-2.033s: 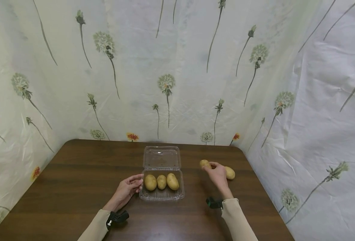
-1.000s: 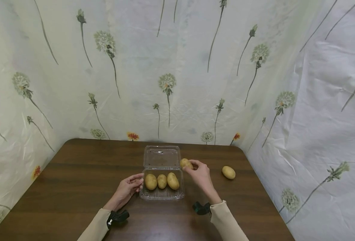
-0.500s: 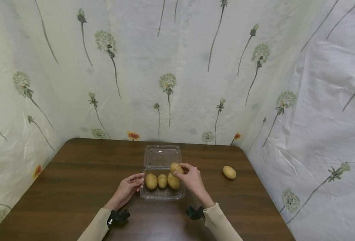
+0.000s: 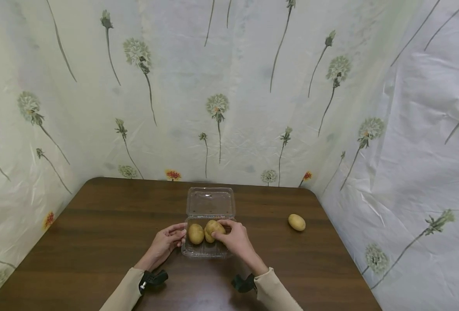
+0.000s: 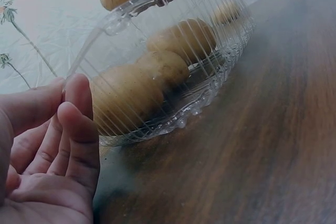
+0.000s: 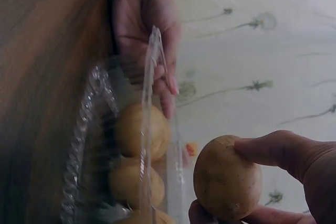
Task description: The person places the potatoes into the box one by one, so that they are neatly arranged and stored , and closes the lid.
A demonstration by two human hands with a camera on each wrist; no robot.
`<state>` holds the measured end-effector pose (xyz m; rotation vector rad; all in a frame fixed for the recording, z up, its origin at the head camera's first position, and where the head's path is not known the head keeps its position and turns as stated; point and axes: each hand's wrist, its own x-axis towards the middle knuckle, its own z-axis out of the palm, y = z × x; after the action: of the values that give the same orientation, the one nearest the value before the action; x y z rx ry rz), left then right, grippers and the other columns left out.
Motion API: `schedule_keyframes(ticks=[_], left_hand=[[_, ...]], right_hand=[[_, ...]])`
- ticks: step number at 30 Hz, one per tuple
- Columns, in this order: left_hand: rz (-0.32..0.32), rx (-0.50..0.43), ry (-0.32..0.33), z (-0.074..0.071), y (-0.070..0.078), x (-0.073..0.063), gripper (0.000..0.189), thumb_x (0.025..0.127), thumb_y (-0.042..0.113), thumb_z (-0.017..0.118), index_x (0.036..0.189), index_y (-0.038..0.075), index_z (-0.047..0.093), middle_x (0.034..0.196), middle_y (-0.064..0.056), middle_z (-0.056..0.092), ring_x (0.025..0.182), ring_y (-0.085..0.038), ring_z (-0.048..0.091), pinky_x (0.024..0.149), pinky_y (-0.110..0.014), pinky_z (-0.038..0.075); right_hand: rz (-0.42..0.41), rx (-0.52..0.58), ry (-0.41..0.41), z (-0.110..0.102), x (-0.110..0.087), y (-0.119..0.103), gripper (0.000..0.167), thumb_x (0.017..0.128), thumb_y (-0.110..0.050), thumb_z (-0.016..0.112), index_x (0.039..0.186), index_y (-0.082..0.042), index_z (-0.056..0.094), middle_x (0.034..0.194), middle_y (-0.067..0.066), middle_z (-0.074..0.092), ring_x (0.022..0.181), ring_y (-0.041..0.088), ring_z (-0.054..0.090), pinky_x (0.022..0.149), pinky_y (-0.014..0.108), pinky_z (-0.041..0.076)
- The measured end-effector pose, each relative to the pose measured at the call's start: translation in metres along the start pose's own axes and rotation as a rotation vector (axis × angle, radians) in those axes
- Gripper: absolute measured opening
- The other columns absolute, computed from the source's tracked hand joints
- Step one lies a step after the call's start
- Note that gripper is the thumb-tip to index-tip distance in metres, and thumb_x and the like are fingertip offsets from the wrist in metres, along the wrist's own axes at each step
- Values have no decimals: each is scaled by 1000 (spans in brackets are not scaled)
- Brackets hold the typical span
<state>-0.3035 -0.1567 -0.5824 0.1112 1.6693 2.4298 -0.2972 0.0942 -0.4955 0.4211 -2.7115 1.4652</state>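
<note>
Seen from the head, the box [image 4: 200, 252] lies on the table [image 4: 136, 216], its clear lid [image 4: 210, 202] folded back toward 12 o'clock. The left hand [image 4: 166, 242] is at the box's 9 o'clock; the left wrist view shows its thumb and fingers pinching the rim, a detail too small to make out from the head. The right hand [image 4: 235, 238] comes in from about 4 o'clock, its fingers pinching the held potato [image 4: 215, 226]. From the head, this potato seems to sit among the others, covering part of one and, with the hand, hiding another. Both wrist views show it above the rim, apart from the potatoes inside. The left wrist view, through the clear wall, also shows three potatoes [image 5: 126, 98] in a row in the box; only two are visible from the head. The loose potato [image 4: 297, 222] lies on the table at the box's 3 o'clock, well apart. A flowered sheet [image 4: 245, 86] hangs beyond the table.
</note>
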Motion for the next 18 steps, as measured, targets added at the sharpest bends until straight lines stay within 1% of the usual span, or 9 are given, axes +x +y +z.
schedule_keyframes(ticks=[3,6,12,15,18], left_hand=[[0,1,-3,0,0,0,49,96,8,59,139,-10,42,81,5,68,71,-7,61,60,-19,46],[0,1,-6,0,0,0,50,96,8,58,139,-10,41,81,5,68,71,-7,61,60,-19,46],[2,-7,6,1,0,0,49,95,7,59,138,-10,42,82,5,68,70,-7,61,60,-18,47],[3,-10,10,1,1,-1,48,95,6,59,137,-11,43,82,4,68,70,-7,61,60,-18,46],[0,-17,16,2,1,0,47,95,5,59,137,-10,44,81,4,68,69,-7,61,59,-18,46]], right_hand=[[-15,-21,-8,6,-1,1,43,77,-24,79,113,-4,69,103,12,72,87,19,70,73,27,54],[-23,-18,-23,11,-3,0,41,77,-23,79,112,-4,69,103,11,72,86,17,69,71,24,53],[-88,-45,-75,18,-7,-3,40,77,-22,79,111,-3,70,99,8,69,85,16,67,69,21,51],[-91,-67,-93,22,-8,-4,40,76,-24,79,110,-4,71,98,6,69,86,16,66,70,21,50],[-88,-67,-110,26,-9,-3,39,76,-25,79,108,-5,71,99,5,69,86,15,65,71,21,50]])
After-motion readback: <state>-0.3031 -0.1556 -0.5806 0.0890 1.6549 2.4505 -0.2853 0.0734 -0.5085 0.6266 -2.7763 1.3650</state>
